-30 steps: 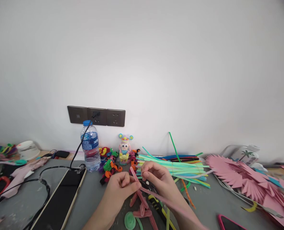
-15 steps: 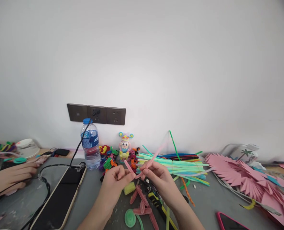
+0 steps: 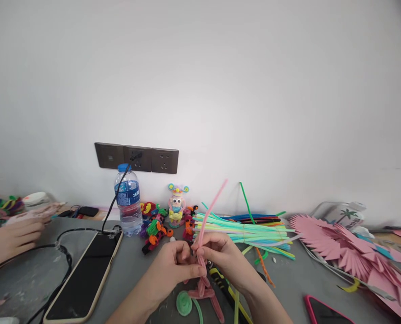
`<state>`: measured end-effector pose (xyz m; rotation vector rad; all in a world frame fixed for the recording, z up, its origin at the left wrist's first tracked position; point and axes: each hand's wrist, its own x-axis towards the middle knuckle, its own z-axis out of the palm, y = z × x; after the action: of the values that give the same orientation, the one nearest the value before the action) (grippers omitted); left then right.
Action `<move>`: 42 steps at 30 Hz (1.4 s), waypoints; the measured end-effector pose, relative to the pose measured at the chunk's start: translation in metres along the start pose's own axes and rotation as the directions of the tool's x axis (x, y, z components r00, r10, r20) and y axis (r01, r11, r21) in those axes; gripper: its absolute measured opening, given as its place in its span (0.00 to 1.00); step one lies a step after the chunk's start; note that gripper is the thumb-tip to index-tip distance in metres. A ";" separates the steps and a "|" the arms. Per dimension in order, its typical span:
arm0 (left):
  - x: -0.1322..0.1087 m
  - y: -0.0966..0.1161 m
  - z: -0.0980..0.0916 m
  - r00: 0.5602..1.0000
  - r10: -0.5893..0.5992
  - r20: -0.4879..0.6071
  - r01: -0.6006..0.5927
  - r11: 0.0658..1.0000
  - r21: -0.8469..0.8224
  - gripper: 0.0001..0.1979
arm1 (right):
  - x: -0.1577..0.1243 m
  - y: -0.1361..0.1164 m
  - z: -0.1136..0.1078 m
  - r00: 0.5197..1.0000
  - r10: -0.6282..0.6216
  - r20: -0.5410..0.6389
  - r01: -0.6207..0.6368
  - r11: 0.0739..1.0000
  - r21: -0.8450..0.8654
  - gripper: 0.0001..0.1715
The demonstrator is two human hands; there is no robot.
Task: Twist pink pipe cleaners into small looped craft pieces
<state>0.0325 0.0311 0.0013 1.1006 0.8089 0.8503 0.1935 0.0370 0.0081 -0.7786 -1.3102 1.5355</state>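
**Both hands pinched on one pink stem**

At the far left edge of the grey surface (image 3: 136, 279) another person's hand (image 3: 7, 238) lies flat, well apart from the work. Next comes a dark phone (image 3: 85, 274) with a black cable (image 3: 65, 249) looping up to the wall sockets (image 3: 136, 158), and a water bottle (image 3: 128, 202) standing upright near the back edge. Beside it sit a heap of small curled pieces (image 3: 155, 229) in many colours and a little googly-eyed figure (image 3: 176, 209).

Toward the front edge, near the middle, the left hand (image 3: 173, 265) and the right hand (image 3: 221, 256) are drawn together, fingertips meeting, each clamped on the low end of a pink pipe cleaner (image 3: 211, 208). The stem is held above the surface. Its long axis runs steeply up and away, leaning right, with the free tip pointing at the wall above the loose bundle of stems (image 3: 251, 229).

From here the work looks barely begun on this piece. Only the bottom end, hidden in the pinch, seems bent or twisted, and nearly the whole length above is straight and not yet shaped. Several pink bent pieces (image 3: 203, 292) and a green coil (image 3: 183, 303) lie under the hands, apparently finished. Yellow-handled pliers (image 3: 221, 281) rest just beside them.

Toward the right edge spreads a pink cut-paper fan (image 3: 339, 247), with a pink-cased phone (image 3: 322, 312) at the front.
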 end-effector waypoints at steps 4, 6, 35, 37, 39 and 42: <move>0.002 0.000 -0.001 0.998 0.059 -0.010 -0.057 0.993 0.108 0.18 | 0.004 0.004 -0.001 0.993 0.006 -0.115 -0.004 1.000 0.016 0.10; 0.001 0.001 0.000 0.991 0.121 -0.047 -0.103 0.952 0.290 0.14 | 0.006 0.005 -0.001 0.982 -0.005 -0.190 0.006 1.000 0.001 0.12; -0.006 -0.007 0.004 0.830 0.557 -0.020 -0.226 0.369 0.901 0.12 | 0.009 0.007 -0.001 0.946 -0.056 -0.320 0.043 0.998 -0.047 0.19; -0.004 -0.008 0.003 0.819 0.571 -0.053 -0.224 0.403 0.888 0.11 | 0.008 0.006 -0.001 0.942 -0.044 -0.332 0.033 0.999 -0.038 0.19; -0.003 -0.008 0.002 0.808 0.581 -0.101 -0.223 0.460 0.860 0.10 | 0.007 0.005 -0.002 0.939 -0.031 -0.342 0.018 0.999 -0.041 0.19; -0.001 -0.007 -0.002 0.832 0.521 -0.191 -0.201 0.603 0.772 0.09 | 0.006 0.004 -0.003 0.932 -0.010 -0.362 0.002 1.000 -0.024 0.20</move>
<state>0.0320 0.0295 -0.0059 1.9011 1.3692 1.1732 0.1932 0.0433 0.0046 -1.0178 -1.0544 1.2960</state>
